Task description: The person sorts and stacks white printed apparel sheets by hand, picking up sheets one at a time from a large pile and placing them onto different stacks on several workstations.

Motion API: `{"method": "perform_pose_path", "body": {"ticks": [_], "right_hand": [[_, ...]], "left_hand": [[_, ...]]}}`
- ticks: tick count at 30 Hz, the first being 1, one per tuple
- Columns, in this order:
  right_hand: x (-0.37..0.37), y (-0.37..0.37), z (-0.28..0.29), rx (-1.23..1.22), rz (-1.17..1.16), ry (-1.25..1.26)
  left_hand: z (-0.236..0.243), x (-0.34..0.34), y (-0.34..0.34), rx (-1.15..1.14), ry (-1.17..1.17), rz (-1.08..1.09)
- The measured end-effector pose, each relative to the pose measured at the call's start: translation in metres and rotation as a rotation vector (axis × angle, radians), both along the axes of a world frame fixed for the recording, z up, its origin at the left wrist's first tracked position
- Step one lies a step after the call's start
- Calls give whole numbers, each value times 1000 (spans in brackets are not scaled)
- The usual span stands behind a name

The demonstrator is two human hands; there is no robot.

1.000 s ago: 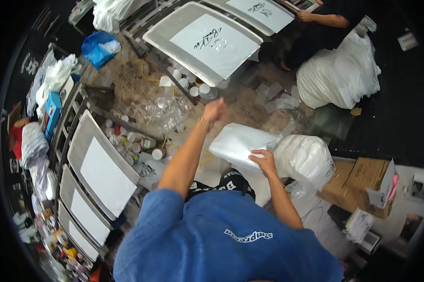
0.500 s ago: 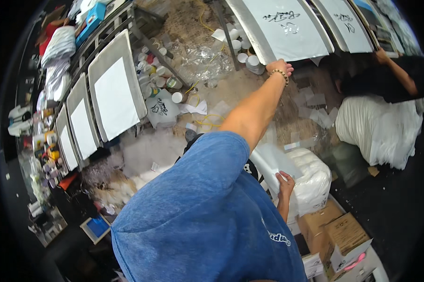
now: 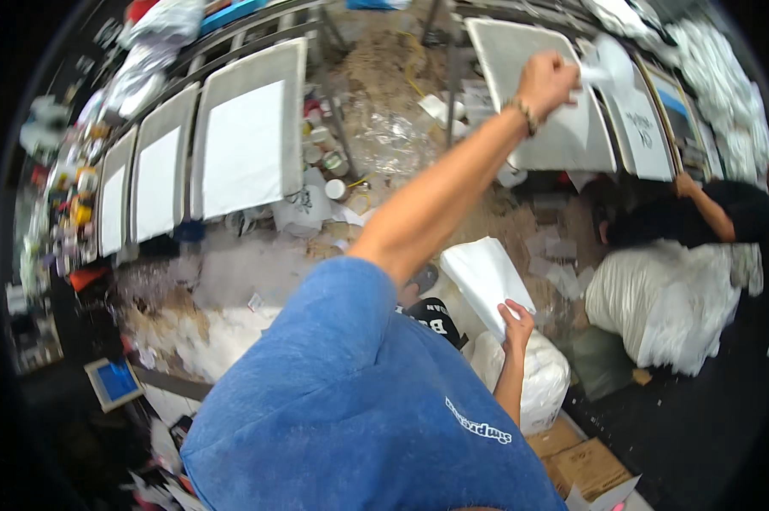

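My left arm stretches up to the right across the head view. At its end my left hand (image 3: 548, 83), with a beaded bracelet at the wrist, is closed on a thin white plastic bag (image 3: 613, 66). The bag is blurred and crumpled, held above a grey board (image 3: 542, 145) whose surface shows pale and without a print. Lower down, my right hand (image 3: 516, 325) grips the near end of a flat stack of white plastic bags (image 3: 487, 277), thumb on top. Beside the grey board lies another board with a printed white bag (image 3: 642, 128).
At left, several boards carry blank white sheets (image 3: 244, 145). A co-worker's arm (image 3: 712, 209) reaches to a frame at right, above a large pile of white bags (image 3: 657, 298). Wrapped white bags (image 3: 545, 375) and a cardboard box (image 3: 593, 468) are near me. Tubs (image 3: 336, 188) and plastic scraps litter the floor.
My left hand has lifted the printed white bag off the board, leaving the board's surface exposed. The stack in my right hand now lies further into view. The view has turned.
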State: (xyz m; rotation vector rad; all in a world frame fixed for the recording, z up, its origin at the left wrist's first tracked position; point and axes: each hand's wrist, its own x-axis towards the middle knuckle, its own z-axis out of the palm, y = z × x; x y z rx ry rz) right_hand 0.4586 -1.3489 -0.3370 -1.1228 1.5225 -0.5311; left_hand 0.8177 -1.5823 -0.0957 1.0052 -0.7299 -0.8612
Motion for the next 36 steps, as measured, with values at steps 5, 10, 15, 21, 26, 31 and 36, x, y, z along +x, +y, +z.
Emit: {"method": "perform_pose_path", "body": {"ticks": [5,10,15,21,26,31,36], "right_hand": [[63,20,31,12,178,-83],[143,84,62,101,435,-174],[222,181,103,317,677,-381],[299,263,110,482,833,-508],[343,329,117,531,1119,-522],[397,395,93,446,1377,-429],[465,454,57,825,1332,-266]], "left_hand": [[-10,20,207,-62,316,-48],[-30,66,405,-122,500,86],[-44,81,578,-238,518,250],[-62,60,745,-180,567,508],[-75,41,840,-30,476,803],[-109,42,901,126,366,972],[-139,65,947,246,275,988]]}}
